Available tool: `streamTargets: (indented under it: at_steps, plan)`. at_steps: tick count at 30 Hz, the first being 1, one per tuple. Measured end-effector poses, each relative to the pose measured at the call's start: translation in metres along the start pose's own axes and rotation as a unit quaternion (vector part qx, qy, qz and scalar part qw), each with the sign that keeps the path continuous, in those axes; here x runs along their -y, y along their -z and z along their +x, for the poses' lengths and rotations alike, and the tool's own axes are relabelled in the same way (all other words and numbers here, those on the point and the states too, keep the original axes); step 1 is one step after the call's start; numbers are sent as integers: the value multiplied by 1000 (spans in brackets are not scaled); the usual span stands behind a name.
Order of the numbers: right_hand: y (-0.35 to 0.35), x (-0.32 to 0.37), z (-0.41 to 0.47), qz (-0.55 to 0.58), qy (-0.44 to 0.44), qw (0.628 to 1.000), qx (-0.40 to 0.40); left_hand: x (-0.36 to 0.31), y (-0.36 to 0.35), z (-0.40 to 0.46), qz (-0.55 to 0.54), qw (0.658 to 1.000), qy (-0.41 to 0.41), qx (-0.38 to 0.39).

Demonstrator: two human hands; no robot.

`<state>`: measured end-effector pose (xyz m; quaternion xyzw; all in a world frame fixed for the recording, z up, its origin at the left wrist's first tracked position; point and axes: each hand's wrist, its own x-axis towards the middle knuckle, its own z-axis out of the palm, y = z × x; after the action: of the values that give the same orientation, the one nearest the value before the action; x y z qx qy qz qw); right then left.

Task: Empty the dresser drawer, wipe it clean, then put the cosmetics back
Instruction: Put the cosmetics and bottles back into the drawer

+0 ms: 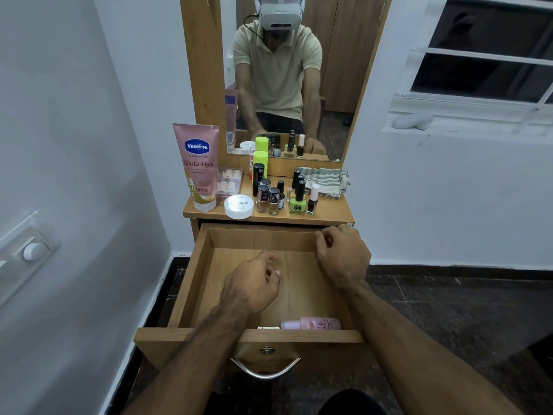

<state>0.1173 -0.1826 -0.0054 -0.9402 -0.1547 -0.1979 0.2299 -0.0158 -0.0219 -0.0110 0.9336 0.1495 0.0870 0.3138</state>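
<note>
left grip [254, 283] hovers loosely curled, grasping nothing, inside the open drawer [194, 277]; right grip [341, 256] grasps the drawer's right wall; pink bottle [314, 324] lies at its front edge.

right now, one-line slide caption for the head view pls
Both hands (left, right) over the open drawer, one pink bottle left inside, cosmetics lined up on the dresser top.

A bedroom: mirrored dresser [269, 215] bearing cosmetics [270, 190].
</note>
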Motion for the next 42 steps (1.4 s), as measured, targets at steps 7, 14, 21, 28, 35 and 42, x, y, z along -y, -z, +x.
streamTargets:
  at_steps: [7,14,21,28,35,42]
  plan:
    - [25,24,33,177,10,982,-63,0,-1,2,-3,1000,-4,2]
    - [35,28,73,159,74,983,58,0,0,2,-10,1000,-2,-2]
    - [56,22,52,225,-3,974,2,0,0,2,-10,1000,-8,-7]
    - [61,39,18,285,66,926,238,-5,5,-1,-45,998,-38,-20]
    - [60,52,9,295,58,913,276,-3,4,0,-14,997,-65,-28]
    - [64,52,5,257,62,924,275,-1,4,1,8,998,-60,-8]
